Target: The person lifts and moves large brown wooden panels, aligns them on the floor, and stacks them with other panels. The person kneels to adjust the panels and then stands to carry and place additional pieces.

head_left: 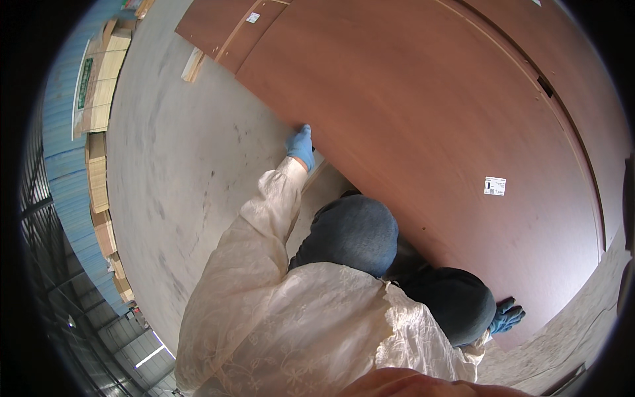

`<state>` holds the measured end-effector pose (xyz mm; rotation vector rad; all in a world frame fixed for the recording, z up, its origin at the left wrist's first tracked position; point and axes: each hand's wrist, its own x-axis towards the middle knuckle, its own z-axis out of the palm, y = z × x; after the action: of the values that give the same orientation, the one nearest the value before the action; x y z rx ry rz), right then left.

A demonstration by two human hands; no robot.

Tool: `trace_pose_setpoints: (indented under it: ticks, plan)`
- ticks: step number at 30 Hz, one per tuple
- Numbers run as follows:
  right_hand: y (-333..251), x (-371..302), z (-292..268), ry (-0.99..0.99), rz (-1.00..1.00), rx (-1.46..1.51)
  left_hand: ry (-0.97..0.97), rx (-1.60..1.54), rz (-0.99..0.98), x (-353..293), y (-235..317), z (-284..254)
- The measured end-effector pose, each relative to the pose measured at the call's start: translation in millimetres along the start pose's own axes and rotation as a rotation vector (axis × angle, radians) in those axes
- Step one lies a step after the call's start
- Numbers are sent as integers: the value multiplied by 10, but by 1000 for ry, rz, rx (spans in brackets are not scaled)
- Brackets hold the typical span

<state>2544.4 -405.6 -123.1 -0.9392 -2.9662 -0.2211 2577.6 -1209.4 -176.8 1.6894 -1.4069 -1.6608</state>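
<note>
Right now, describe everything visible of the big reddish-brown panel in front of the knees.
The panel is flat, smooth, wood-like and faintly shiny. It lies broad face up, apparently raised off the grey floor. A white label sits toward its right end; a small dark spot marks the surface. The left hand touches its near edge; the right hand is at the near right corner.

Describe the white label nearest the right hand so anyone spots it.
Find the big brown board filling the picture's upper right. On it, above the gloved right hand, sits a squarish white label. It looks larger than the other white labels, near the picture's top edge.
</note>
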Motion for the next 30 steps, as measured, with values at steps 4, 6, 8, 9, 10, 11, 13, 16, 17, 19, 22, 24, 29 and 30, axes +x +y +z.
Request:
trace_pose_setpoints:
  ticks: [4, 6, 8, 9, 10, 11, 13, 16, 17, 19, 22, 24, 29, 30]
  plan:
    - [46, -5, 60, 14, 12, 5, -15, 12, -46, -106, 94, 12]
    - [83, -13, 98, -1, 42, 17, -24, 21, -61, -163, 131, 12]
    - [111, -16, 123, 50, -148, -204, -49, 26, -78, -190, 165, -1]
    - [113, -12, 126, 54, -150, -213, -52, -18, -126, -188, 187, -9]
    - [107, -12, 124, 57, -150, -219, -63, -71, -172, -169, 218, -14]
    - [99, -14, 107, 59, -148, -226, -75, -122, -217, -142, 259, -18]
    - [47, -17, 67, -19, 50, 21, -26, -152, -126, -52, 365, -12]
    - [-52, -41, -2, -24, 73, 52, 37, -190, -39, 128, 545, 18]
    - [-80, -56, -20, -16, 71, 56, 76, -194, -19, 188, 588, 22]
    - [-113, -79, -39, 0, 70, 64, 166, -114, -96, 304, 627, 17]
    - [-94, -77, -34, 0, 49, 80, 166, 33, -113, 455, 571, -64]
    - [-74, -50, -23, -3, 44, 53, 112, 32, -97, 539, 509, -151]
    - [-55, 10, -7, -32, 56, 37, 67, 38, -63, 574, 527, -237]
    - [-50, 11, -10, -41, 51, 12, 31, 34, -74, 541, 576, -242]
